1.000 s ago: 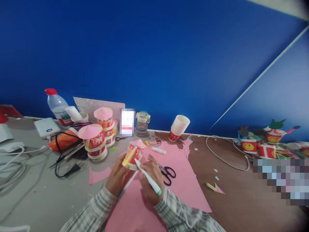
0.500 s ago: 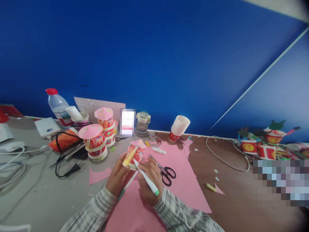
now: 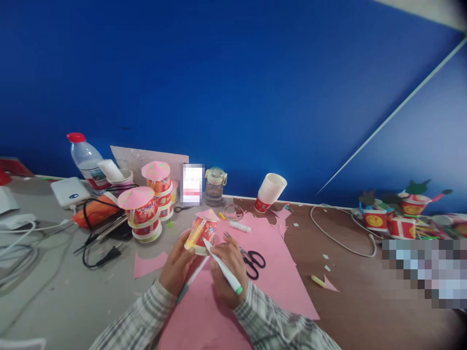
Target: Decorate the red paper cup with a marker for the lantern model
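My left hand [image 3: 177, 266] grips a red paper cup with a pink paper cone lid [image 3: 201, 232] just above the table. My right hand [image 3: 228, 268] is closed round a white pen with a green end [image 3: 223, 266], and the pen's tip touches the cup's side. Both hands hover over a large pink paper sheet [image 3: 270, 272]. Black-handled scissors [image 3: 251, 260] lie on the sheet just right of my right hand. A white stick [image 3: 192, 278] lies under my hands.
Two stacks of finished pink-topped cups [image 3: 143, 214] stand to the left, by a water bottle [image 3: 85, 160], a power bank [image 3: 69, 191] and black cables [image 3: 98, 243]. A stack of white cups [image 3: 270, 190], a glass jar [image 3: 214, 186] and a glue stick [image 3: 240, 226] sit behind. More decorated cups [image 3: 397, 214] are at far right.
The pen tip shifts slightly along the cup's side; both hands and the cup stay almost where they were.
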### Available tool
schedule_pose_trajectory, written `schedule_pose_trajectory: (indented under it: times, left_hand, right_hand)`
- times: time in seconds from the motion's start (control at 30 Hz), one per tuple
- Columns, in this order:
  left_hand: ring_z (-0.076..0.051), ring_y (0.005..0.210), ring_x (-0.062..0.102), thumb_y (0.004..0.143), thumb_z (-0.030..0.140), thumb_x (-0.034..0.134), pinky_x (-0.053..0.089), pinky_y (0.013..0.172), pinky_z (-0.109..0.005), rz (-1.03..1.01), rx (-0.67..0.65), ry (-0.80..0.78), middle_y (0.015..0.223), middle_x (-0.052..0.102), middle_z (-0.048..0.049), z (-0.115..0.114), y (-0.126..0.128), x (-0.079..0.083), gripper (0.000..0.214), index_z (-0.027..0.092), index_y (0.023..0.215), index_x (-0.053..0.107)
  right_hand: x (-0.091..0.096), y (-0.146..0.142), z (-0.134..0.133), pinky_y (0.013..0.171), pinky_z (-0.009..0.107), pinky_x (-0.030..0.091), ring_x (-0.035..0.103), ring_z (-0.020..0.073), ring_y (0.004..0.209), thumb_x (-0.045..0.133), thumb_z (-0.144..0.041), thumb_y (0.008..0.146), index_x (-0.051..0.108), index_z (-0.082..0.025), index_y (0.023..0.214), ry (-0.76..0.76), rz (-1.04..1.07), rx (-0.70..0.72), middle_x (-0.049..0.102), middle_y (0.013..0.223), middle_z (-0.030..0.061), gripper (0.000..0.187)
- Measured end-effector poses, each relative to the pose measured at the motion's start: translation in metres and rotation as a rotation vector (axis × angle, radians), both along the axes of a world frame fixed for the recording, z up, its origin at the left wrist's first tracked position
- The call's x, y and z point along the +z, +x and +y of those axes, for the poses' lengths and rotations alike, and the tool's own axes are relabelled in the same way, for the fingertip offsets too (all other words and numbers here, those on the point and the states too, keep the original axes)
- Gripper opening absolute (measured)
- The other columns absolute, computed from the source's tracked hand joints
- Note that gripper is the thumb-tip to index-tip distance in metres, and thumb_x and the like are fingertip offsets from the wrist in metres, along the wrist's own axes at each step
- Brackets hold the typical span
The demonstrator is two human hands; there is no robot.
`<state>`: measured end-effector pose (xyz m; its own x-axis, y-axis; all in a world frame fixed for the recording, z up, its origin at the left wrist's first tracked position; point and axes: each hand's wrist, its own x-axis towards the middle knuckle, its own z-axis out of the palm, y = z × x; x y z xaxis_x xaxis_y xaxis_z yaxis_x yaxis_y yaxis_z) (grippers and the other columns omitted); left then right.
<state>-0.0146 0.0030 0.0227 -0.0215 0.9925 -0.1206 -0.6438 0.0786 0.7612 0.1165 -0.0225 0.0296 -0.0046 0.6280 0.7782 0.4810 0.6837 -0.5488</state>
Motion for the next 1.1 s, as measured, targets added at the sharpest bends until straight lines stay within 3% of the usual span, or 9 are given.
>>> schedule_pose_trajectory:
  times: [0.67,1.1]
  left_hand:
    - [-0.034,0.094,0.051,0.049,0.018,0.063,0.035,0.081,-0.053,-0.018,0.006,-0.015,0.095,0.065,-0.0104,0.0003,0.0005,0.0012,0.05,0.021,0.098,0.053]
    - [-0.034,0.097,0.049,0.049,0.018,0.063,0.035,0.082,-0.052,-0.012,-0.001,-0.02,0.096,0.064,-0.0102,0.0,0.0005,0.0021,0.05,0.022,0.099,0.052]
  right_hand:
    - [0.0042,0.0036,-0.0019,0.089,0.047,0.048,0.065,0.0189,0.064,0.052,-0.016,0.077,0.062,-0.021,0.087,0.017,0.019,-0.009,0.067,0.07,0.0004,0.015]
    - [-0.0053,-0.0009,-0.0012,0.091,0.048,0.046,0.066,0.0193,0.068,0.053,-0.019,0.078,0.062,-0.024,0.094,0.009,-0.023,0.003,0.068,0.076,-0.0002,0.018]
